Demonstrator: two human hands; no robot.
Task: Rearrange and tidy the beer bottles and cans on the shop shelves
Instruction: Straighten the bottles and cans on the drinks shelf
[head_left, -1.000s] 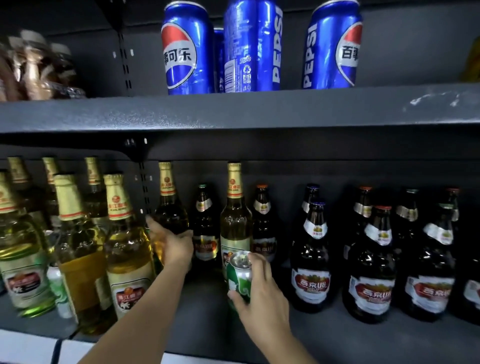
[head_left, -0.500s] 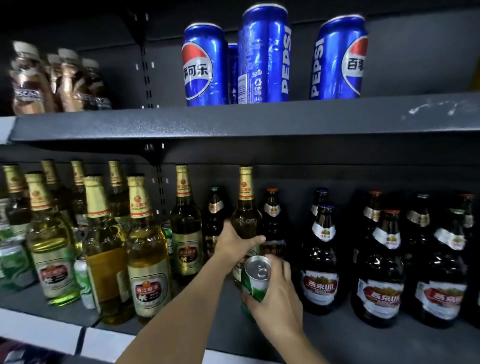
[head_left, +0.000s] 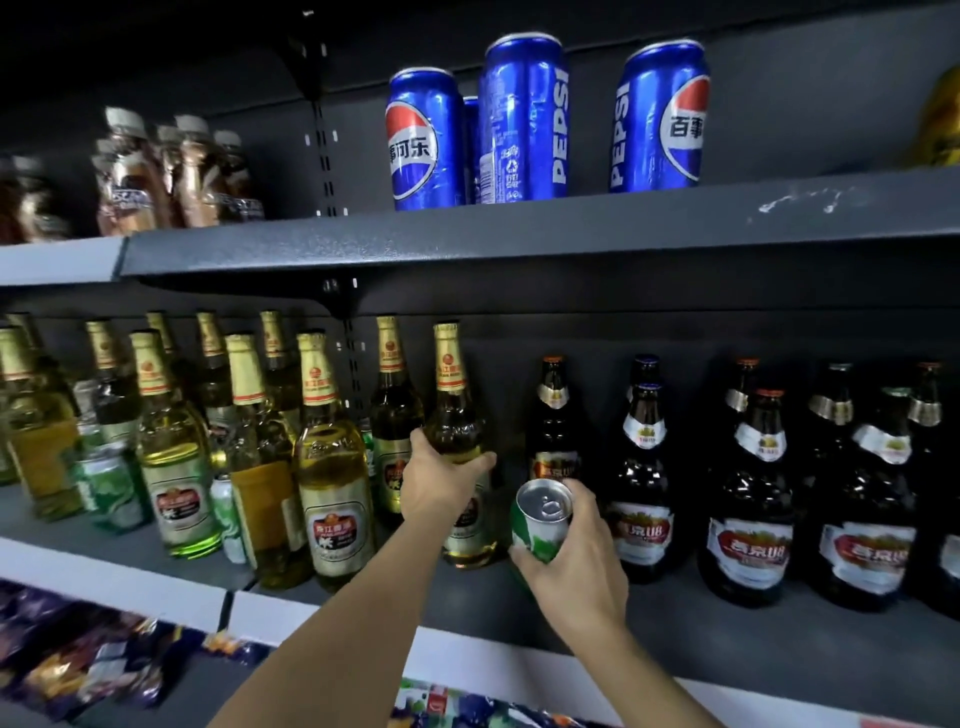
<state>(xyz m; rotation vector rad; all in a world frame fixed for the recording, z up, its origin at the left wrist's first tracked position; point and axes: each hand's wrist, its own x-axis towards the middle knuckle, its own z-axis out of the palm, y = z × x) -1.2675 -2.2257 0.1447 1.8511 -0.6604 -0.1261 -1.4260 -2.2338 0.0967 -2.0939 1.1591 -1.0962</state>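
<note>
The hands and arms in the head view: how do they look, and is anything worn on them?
Both forearms are bare as far as the picture shows: no sleeves, gloves, watch or bracelet. The left hand and the right hand show no rings on the visible fingers. The fingernails look short and unpainted. The arms are slim and enter from the lower edge.

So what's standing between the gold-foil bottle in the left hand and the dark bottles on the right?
In the head view, the green can, held by the right hand, sits between the gold-foil bottle and the dark bottles.

left hand (head_left: 441, 480) gripping pale bottle (head_left: 460, 441), right hand (head_left: 574, 566) holding green can (head_left: 540, 525)
</note>
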